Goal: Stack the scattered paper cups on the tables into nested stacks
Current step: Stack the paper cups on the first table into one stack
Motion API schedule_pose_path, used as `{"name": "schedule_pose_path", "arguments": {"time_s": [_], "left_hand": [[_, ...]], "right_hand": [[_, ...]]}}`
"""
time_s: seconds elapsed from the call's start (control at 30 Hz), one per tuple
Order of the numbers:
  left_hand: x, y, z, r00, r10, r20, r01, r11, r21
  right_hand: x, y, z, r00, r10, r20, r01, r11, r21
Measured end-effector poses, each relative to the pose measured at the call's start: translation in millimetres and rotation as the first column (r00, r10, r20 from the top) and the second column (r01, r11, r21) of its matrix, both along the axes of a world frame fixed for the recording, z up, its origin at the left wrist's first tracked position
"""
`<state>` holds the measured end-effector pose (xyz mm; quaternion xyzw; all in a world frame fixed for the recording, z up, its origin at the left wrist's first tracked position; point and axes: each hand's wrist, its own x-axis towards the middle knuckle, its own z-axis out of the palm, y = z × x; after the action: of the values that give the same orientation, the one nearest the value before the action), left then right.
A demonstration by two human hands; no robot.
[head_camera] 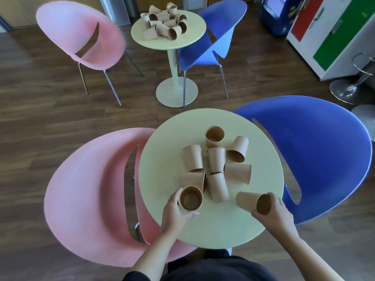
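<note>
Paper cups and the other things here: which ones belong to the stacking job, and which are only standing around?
Belong to the job:
- left hand holding an upright cup
- right hand holding a tilted cup
- loose cups on the near table
- cup pile on the far table

Just there:
- pink chairs
- blue chairs
- cabinet

Matt brown paper cups (216, 162) lie on a near round table (162, 179) whose pale yellow-green top looks smooth and dull. A second heap of paper cups (164, 21) sits on the far table (192, 33) of the same matt finish. Moulded plastic chairs, pink (81, 189) and blue (324, 159), show a finely grained, low-sheen shell; the far pink chair (81, 37) stands on shiny metal legs (111, 86). The floor (50, 110) is dark wood-look planking. At right, a polished metal stool base (349, 88) gleams.
</note>
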<state>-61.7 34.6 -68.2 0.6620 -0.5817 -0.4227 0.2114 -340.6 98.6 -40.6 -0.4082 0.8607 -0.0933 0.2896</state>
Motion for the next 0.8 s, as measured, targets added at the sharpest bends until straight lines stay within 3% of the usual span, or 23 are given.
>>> {"name": "schedule_pose_path", "arguments": {"time_s": [0.23, 0.47, 0.63, 0.8], "left_hand": [[0.1, -0.8, 0.8, 1.0, 0.002, -0.007, -0.002, 1.0, 0.029], [0.1, -3.9, 2.9, 1.0, -0.01, -0.001, 0.01, 0.999, 0.051], [-0.2, -4.2, -0.3, 1.0, 0.018, 0.0, -0.018, 0.998, 0.059], [2.8, -1.5, -2.4, 1.0, 0.008, -0.019, -0.007, 1.0, 0.019]], "right_hand": [[31.6, -12.7, 60.6, 0.994, 0.107, 0.034, -0.1, 0.981, -0.168], [100.4, -39.7, 89.6, 0.899, 0.437, 0.032, -0.402, 0.852, -0.337], [130.9, -54.1, 74.9, 0.773, 0.633, -0.046, -0.622, 0.743, -0.247], [137.0, -63.1, 52.7, 0.736, 0.675, -0.051, -0.674, 0.723, -0.155]]}}
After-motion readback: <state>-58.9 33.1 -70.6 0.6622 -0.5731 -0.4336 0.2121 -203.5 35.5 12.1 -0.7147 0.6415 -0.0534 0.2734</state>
